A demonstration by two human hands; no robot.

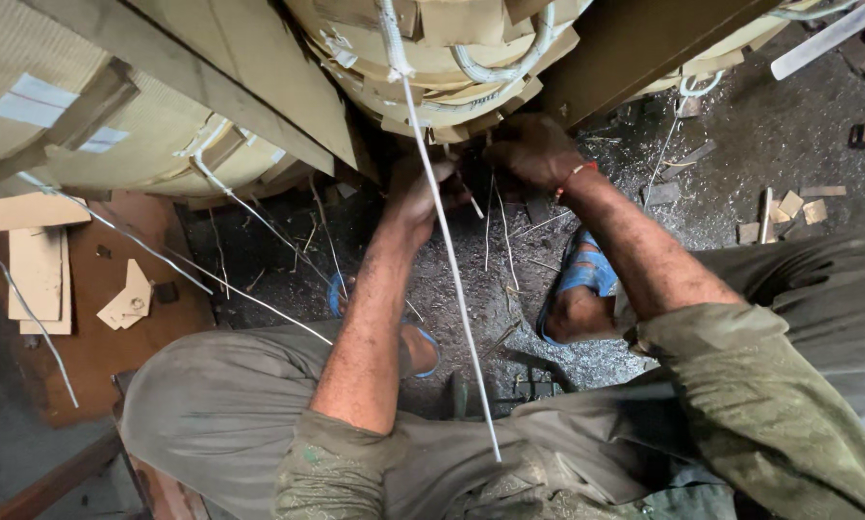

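left hand (421,193) clenched on white cord (451,279) just under big paper-wrapped coil (442,72) | right hand (533,149) pressed to coil's underside (grip hidden, cannot tell) | cord runs down between knees | blue sandals (586,274) on gritty floor

One view only, from the head, looking steeply down past the person's own knees to the gritty floor (788,125). It sits close: forearms fill the centre, and the paper-wrapped coil windings (432,58) crowd the top edge, just in front of the camera.
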